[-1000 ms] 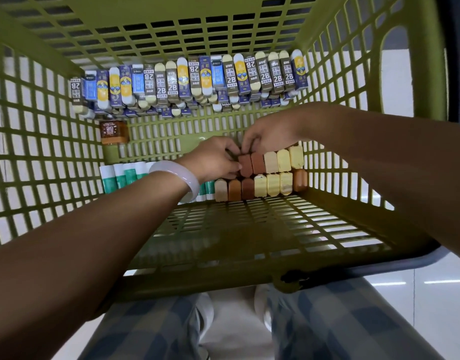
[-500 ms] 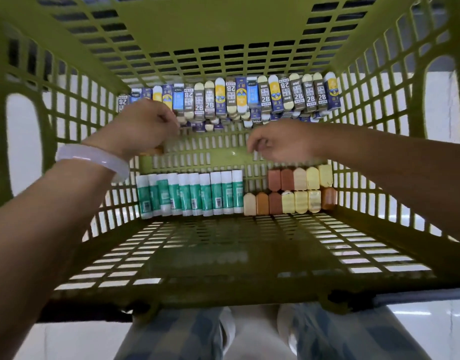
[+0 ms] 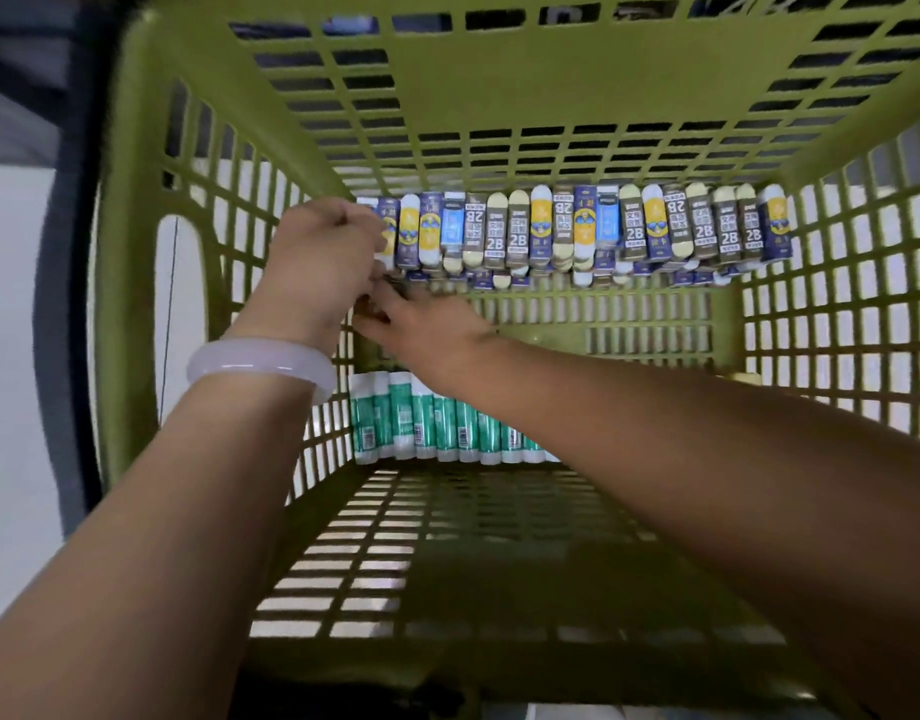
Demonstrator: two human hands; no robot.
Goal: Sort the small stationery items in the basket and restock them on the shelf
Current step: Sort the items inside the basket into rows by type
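Both hands meet at the far left corner of the basket [image 3: 136, 304], beside the eraser row [image 3: 577, 231]. The left hand [image 3: 317, 262] has its grip curled, on what I cannot tell; the right hand [image 3: 421, 330] reaches under it, fingers blurred. Best to seat the loose piece flush against the row's end without toppling the glue sticks [image 3: 437, 428] nearby.
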